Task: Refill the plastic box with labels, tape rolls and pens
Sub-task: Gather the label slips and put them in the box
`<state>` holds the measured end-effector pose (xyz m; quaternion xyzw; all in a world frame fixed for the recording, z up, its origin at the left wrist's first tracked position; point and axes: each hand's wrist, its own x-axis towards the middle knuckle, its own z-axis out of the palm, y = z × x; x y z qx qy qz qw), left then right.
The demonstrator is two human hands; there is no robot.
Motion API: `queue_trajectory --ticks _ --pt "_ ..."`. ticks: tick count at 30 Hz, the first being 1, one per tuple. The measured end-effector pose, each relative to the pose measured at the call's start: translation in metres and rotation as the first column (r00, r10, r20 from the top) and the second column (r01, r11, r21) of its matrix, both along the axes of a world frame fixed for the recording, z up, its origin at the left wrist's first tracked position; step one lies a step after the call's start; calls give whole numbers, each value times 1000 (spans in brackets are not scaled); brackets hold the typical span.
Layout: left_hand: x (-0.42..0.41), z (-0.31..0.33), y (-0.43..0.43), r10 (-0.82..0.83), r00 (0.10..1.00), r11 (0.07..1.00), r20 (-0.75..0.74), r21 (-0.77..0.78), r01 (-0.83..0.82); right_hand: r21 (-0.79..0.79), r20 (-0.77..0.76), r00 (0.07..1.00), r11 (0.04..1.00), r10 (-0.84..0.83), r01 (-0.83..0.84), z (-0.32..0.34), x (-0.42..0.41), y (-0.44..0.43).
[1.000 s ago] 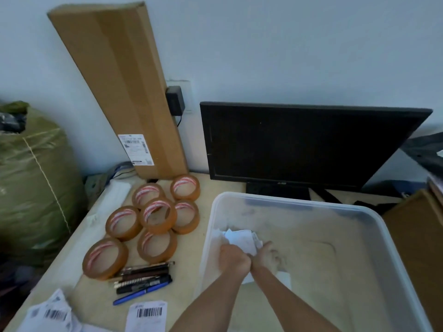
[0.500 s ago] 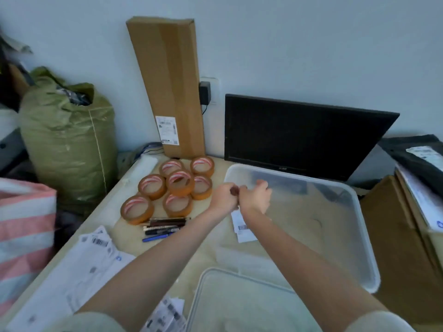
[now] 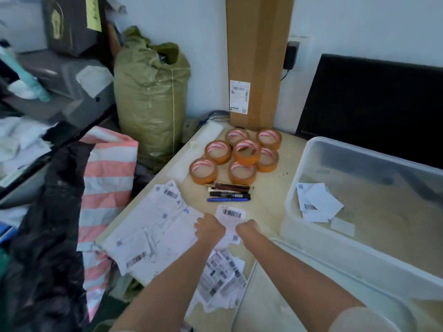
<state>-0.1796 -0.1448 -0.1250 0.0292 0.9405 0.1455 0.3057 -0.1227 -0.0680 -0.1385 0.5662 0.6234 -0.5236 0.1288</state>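
Note:
The clear plastic box (image 3: 293,188) stands at the right of the table with a few white labels (image 3: 317,204) lying in its near left corner. Several brown tape rolls (image 3: 242,154) cluster at the back of the table, and several pens (image 3: 229,194) lie side by side just in front of them. A single barcode label (image 3: 230,215) lies in front of the pens. My left hand (image 3: 209,230) and my right hand (image 3: 247,230) close on its near corners, fingers curled. More labels spread at the left (image 3: 153,226) and under my forearms (image 3: 223,271).
The box's clear lid (image 3: 275,298) lies at the near right. A black monitor (image 3: 374,109) and a tall cardboard carton (image 3: 256,63) stand at the back wall. Off the table's left edge are a green sack (image 3: 148,97), a striped bag (image 3: 107,178) and a black bag (image 3: 45,236).
Both hands left the plastic box, where they set down labels, and came back toward me and left onto the single label. The view swung left.

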Motion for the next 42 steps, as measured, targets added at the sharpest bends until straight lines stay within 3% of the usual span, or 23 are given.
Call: queue_trajectory --ticks 3,6,8,11,14,19,21,23,25,27,29,33,38,42 --pt "5 -14 1 -10 1000 1000 -21 17 11 78 -18 998 995 -65 66 -10 3 -2" --pt "15 -21 16 10 1000 998 -16 61 -9 -57 -77 983 985 -166 162 -18 -7 -7" --pt "17 -23 23 61 998 991 2 120 -61 -55 -45 991 991 -124 121 -15 -10 -6" --pt "10 -25 23 2 1000 981 -7 192 0 -134 -32 978 970 -208 202 -14 -8 3" --pt "-3 -16 21 -9 997 943 80 331 -18 -138 -28 983 975 -182 177 -13 -7 10" --pt "-18 2 -3 120 968 835 222 505 -219 -243 -105 975 956 -197 167 4 -7 -4" --pt "-19 4 -16 135 973 862 186 462 -208 -277 -124 988 959 -94 57 9 -17 -17" --pt "-22 0 -31 59 993 951 98 296 -86 -257 -136 990 965 27 -61 9 -27 -33" --pt "-24 -6 -47 24 995 989 94 142 -38 -189 -54 978 960 201 -208 7 -34 -51" --pt "-24 -10 -56 58 993 998 104 -20 -57 -89 -8 976 972 218 -217 -3 -38 -65" --pt "-25 -12 -62 49 999 988 10 -145 -47 3 23 986 987 163 -164 -7 -37 -73" --pt "-27 -20 -64 -52 998 999 -42 0 52 130 43 997 989 59 -64 -7 -29 -73" --pt "-19 -27 -53 42 999 995 8 92 -42 69 -57 996 996 63 -59 -16 -26 -58" --pt "-22 -25 -45 -45 999 998 -5 -50 44 27 -79 997 1000 17 -15 -17 -28 -47"
